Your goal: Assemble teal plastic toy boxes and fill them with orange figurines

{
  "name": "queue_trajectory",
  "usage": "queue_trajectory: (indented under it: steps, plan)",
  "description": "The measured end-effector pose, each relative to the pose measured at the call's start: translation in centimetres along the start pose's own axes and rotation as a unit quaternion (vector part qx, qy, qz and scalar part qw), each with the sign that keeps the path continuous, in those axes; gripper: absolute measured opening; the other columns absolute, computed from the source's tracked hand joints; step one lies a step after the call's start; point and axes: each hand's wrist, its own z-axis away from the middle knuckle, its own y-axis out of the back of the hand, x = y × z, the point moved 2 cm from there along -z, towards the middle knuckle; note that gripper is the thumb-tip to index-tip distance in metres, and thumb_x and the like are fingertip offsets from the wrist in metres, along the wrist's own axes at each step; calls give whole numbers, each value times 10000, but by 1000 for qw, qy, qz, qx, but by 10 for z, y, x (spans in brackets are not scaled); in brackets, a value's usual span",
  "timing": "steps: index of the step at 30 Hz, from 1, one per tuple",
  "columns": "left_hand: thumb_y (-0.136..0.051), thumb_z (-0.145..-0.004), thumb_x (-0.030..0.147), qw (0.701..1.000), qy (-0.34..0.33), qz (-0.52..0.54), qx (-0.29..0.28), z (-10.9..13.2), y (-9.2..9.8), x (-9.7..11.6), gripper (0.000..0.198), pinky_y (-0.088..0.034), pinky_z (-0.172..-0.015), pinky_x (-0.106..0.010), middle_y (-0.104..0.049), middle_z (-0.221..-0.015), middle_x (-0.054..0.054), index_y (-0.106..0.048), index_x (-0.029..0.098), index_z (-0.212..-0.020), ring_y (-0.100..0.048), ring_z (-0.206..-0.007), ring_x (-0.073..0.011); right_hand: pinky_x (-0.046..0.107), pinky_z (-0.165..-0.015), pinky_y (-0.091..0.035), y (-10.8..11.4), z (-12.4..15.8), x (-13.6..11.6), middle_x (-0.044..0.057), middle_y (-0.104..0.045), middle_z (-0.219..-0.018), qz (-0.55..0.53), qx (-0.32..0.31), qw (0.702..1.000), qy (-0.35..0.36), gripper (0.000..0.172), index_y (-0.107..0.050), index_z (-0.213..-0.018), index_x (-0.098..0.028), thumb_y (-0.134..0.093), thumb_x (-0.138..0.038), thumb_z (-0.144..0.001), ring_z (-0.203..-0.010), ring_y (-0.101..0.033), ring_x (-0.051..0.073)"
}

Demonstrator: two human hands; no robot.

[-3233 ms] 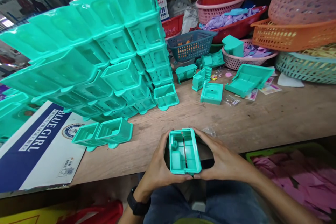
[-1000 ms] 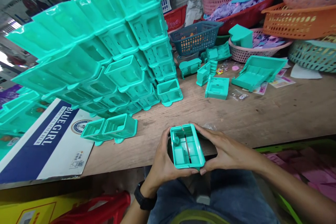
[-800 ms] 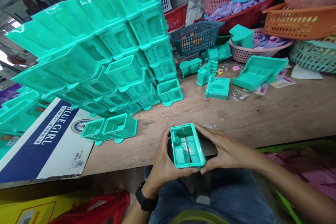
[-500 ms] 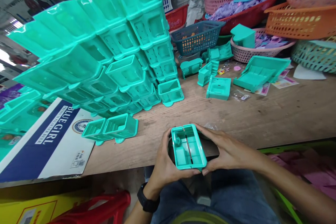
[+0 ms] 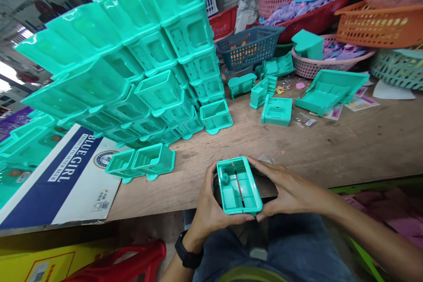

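Observation:
Between my two hands, at the front edge of the bench, is a teal plastic box-shaped shell (image 5: 236,189) with its open side facing up. A narrow gap runs lengthwise through its middle, and small moulded walls show inside. My left hand (image 5: 211,205) wraps its left side, the thumb along the near rim. My right hand (image 5: 280,185) grips the far right corner and the near right corner, its palm apart from the wall. The undersides of the fingers are partly hidden. Left of my hands, two joined teal boxes (image 5: 153,161) lie on the bench.
Tall stacks of teal boxes (image 5: 145,48) rise at left behind a Blue Girl carton (image 5: 72,176). Loose teal parts (image 5: 276,111) and a tray-like teal piece (image 5: 330,90) lie on the wooden bench (image 5: 330,150). Baskets, including a blue one (image 5: 251,48) and an orange one (image 5: 380,24), line the back.
The hands keep the same hold on the teal shell. The whole view has shifted very slightly; nothing else visibly differs.

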Motion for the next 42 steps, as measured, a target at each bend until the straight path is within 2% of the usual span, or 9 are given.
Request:
queue_trajectory:
  steps: [4,9,15,21,33,38,42]
  plan:
    - [-984,-497,678,1000,8,-14,-7,-1,1,2,1265,-463,-1171,-605,-505,-1537,-185,-351,238,-1499,-508,-1430,-440,482,-1187,-461,2,-2,-4,186,-334,-1692,14,1,999,31,1470,83,-1684,-294,-971,-442,-669,-1491,-456,367]
    - [-974,-533,669,1000,0,-17,-10,-2,0,3,1227,-461,-1171,-601,-510,-1528,-172,-347,248,-1498,-515,-1424,-429,465,-1177,-472,3,-4,-8,192,-340,-1686,12,6,999,37,1545,157,-1663,-286,-983,-464,-636,-1481,-471,360]
    - [-973,-563,634,999,-12,-37,-15,-2,1,3,1213,-462,-1171,-592,-508,-1521,-173,-328,239,-1511,-515,-1420,-427,479,-1167,-479,2,-5,-8,196,-375,-1665,-18,6,1000,8,1505,94,-1676,-277,-949,-576,-632,-1470,-484,364]
    - [-970,-557,645,999,-8,-47,-17,-1,1,3,1219,-467,-1157,-616,-507,-1505,-180,-327,242,-1511,-529,-1401,-440,527,-1165,-475,0,-3,-5,198,-360,-1670,-20,2,1000,-16,1505,39,-1686,-288,-992,-482,-607,-1475,-464,396]
    - [-981,-560,596,998,-6,-57,-12,1,2,2,1212,-489,-1139,-594,-465,-1551,-187,-318,241,-1511,-511,-1418,-440,520,-1180,-462,-2,-2,1,188,-356,-1685,-20,1,1000,7,1451,-7,-1695,-299,-965,-541,-632,-1490,-454,383]
    - [-978,-580,587,998,-14,-60,-7,3,1,1,1203,-479,-1151,-594,-453,-1564,-189,-309,248,-1520,-505,-1427,-436,526,-1153,-485,-1,-6,-1,208,-406,-1656,-41,4,999,29,1449,5,-1694,-297,-958,-545,-642,-1458,-503,379]
    - [-980,-559,610,998,-1,-68,-10,4,3,2,1240,-473,-1157,-605,-478,-1533,-185,-301,246,-1530,-511,-1418,-444,532,-1155,-483,-1,-7,-1,207,-417,-1650,-57,10,998,20,1436,-35,-1697,-301,-965,-541,-630,-1451,-511,384]
